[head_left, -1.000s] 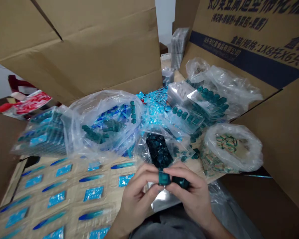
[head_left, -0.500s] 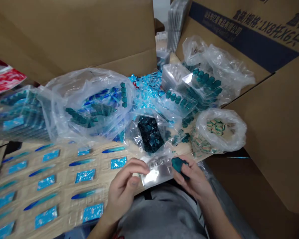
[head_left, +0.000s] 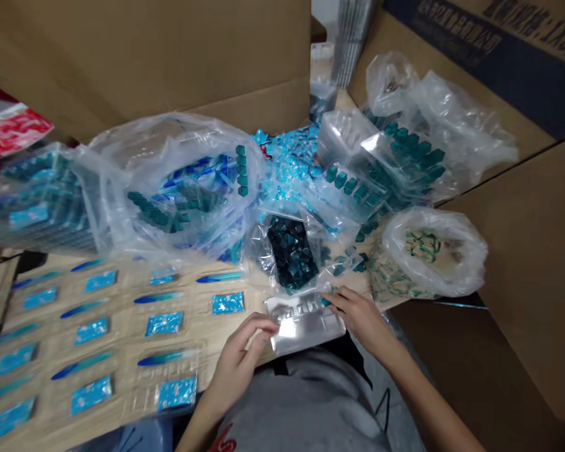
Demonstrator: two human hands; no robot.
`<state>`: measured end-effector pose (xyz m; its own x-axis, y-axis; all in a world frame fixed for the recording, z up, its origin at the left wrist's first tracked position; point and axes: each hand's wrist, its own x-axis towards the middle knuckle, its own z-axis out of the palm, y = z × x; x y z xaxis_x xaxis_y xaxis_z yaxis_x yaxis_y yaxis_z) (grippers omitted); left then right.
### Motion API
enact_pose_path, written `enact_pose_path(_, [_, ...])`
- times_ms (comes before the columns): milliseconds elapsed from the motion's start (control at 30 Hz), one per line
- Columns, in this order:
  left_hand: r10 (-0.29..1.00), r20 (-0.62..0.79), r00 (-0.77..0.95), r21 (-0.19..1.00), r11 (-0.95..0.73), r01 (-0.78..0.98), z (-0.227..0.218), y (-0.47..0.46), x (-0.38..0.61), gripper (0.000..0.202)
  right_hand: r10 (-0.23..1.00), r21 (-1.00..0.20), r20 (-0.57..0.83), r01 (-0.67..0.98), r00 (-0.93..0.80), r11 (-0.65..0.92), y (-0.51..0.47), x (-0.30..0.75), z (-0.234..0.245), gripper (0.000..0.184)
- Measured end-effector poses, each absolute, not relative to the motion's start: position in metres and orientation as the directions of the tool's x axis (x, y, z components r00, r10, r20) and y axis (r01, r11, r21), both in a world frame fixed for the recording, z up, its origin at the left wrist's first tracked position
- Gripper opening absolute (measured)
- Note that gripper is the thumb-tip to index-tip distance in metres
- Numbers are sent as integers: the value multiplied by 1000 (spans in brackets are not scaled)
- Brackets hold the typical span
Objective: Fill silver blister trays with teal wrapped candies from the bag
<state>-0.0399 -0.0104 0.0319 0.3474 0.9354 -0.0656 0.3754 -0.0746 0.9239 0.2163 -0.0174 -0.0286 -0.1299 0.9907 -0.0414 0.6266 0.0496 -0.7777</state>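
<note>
A clear plastic blister tray (head_left: pixel 306 323) lies at the front edge of the board, just above my lap. My left hand (head_left: pixel 242 358) rests its fingertips on the tray's left end. My right hand (head_left: pixel 360 320) reaches over the tray's right end, with a teal piece (head_left: pixel 327 302) mostly hidden at its fingertips. I cannot tell whether that piece is held or sitting in the tray. Just beyond the tray is a clear bag of dark teal pieces (head_left: pixel 292 254).
Blue-and-teal parts fill a large clear bag (head_left: pixel 188 188), and blister cards with blue packets (head_left: pixel 164 323) cover the left of the board. Other bags and trays (head_left: pixel 381 150) crowd the right. Cardboard box flaps (head_left: pixel 532 251) surround everything.
My right hand has straightened from curling around the teal piece and now reaches over the tray. The tray sits lower and flatter, and my view has shifted slightly.
</note>
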Motion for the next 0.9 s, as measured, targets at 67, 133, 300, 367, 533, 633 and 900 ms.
enact_pose_path(67, [914, -86, 397, 908, -92, 408, 33, -8, -37, 20, 995, -832, -68, 554, -72, -17, -19, 217, -22, 23])
enact_pose_path(133, [887, -82, 455, 894, -136, 426, 34, -5, -33, 17, 986, -924, -161, 345, 34, -163, -24, 214, -10, 22])
enact_pose_path(300, [849, 82, 523, 862, -324, 390, 38, 0, -20, 17, 869, -652, -485, -622, -97, -434, -31, 177, 27, 41])
enact_pose_path(367, [840, 153, 520, 815, -405, 415, 43, 2, -14, 22, 827, -443, -516, -756, -224, -481, -24, 161, 38, 46])
enact_pose_path(533, [807, 177, 563, 696, -507, 509, 56, 8, -6, 44, 843, -351, -433, -801, -321, -485, -7, 143, 50, 39])
enact_pose_path(633, [799, 189, 571, 662, -533, 527, 57, 8, -6, 46, 858, -407, -417, -782, -300, -471, -6, 143, 51, 35])
enact_pose_path(900, [769, 378, 515, 523, -636, 567, 57, 11, -12, 28, 876, -371, -436, -846, -207, -384, -6, 141, 52, 32])
